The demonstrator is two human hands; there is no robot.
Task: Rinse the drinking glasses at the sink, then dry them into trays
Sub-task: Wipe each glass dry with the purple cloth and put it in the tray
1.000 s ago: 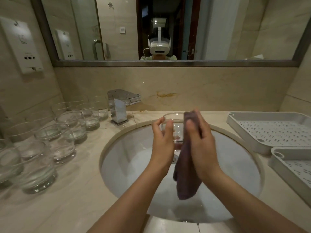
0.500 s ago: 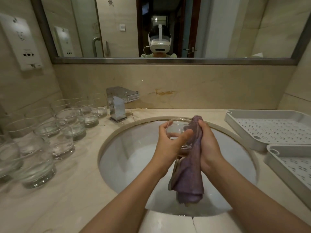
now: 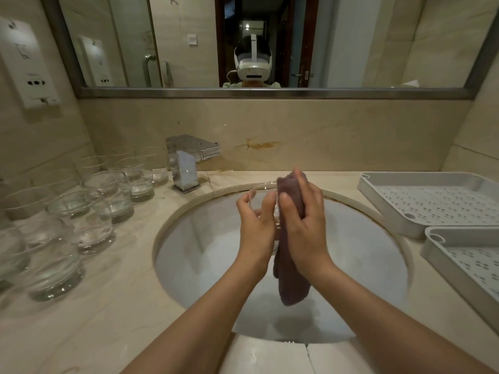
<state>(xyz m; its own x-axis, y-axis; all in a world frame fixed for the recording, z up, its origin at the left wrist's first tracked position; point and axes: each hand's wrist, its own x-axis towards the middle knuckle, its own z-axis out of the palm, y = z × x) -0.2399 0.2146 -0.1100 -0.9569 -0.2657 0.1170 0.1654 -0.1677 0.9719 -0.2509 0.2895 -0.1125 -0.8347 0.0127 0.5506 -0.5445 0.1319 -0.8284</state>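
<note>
Over the round white sink [image 3: 205,255] my left hand [image 3: 256,225] grips a clear drinking glass [image 3: 260,191], fingers curled round its side. My right hand [image 3: 303,225] holds a purple cloth [image 3: 293,279] against the glass; the cloth covers the glass's right side and hangs down into the basin. Most of the glass is hidden behind both hands. Several more clear glasses [image 3: 89,211] stand in rows on the counter at the left. Two white perforated trays, one at the back right [image 3: 429,201] and one nearer [image 3: 464,260], hold nothing.
A chrome faucet [image 3: 186,163] stands behind the sink's left rim, with no water running. The marble counter [image 3: 121,306] wraps the basin. A mirror [image 3: 270,41] and a wall socket panel [image 3: 29,74] are above.
Both hands turned the glass and cloth: the glass tipped half a second ago and stands upright again now. My right hand has shifted its grip on the cloth, which hangs straighter.
</note>
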